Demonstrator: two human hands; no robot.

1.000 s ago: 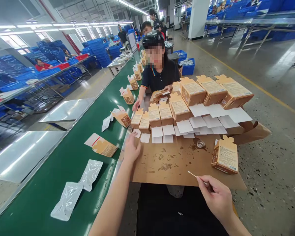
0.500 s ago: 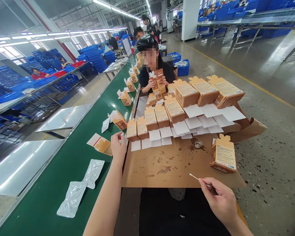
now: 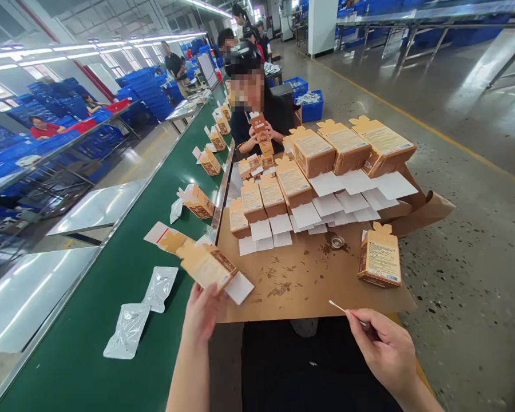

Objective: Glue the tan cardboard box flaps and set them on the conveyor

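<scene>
My left hand (image 3: 201,312) is closed on a small brown carton (image 3: 206,266) with an open white flap, held above the near left edge of the cardboard sheet (image 3: 309,286). My right hand (image 3: 384,346) pinches a cotton swab (image 3: 341,309) near the sheet's front edge, tip pointing left. A row of similar open cartons (image 3: 270,197) with white flaps stands at the back of the sheet. One carton (image 3: 380,257) lies alone to the right. A tiny glue dish (image 3: 337,242) sits among dark stains.
A green conveyor belt (image 3: 81,349) runs along my left, carrying two clear pouches (image 3: 143,312), a flat carton (image 3: 165,237) and more cartons (image 3: 197,200). A seated person (image 3: 257,114) opposite holds a carton. Blue crates and racks fill the background.
My left hand reached to the end of the carton row, took one carton and pulled it back toward me. My right hand stayed put with the swab.
</scene>
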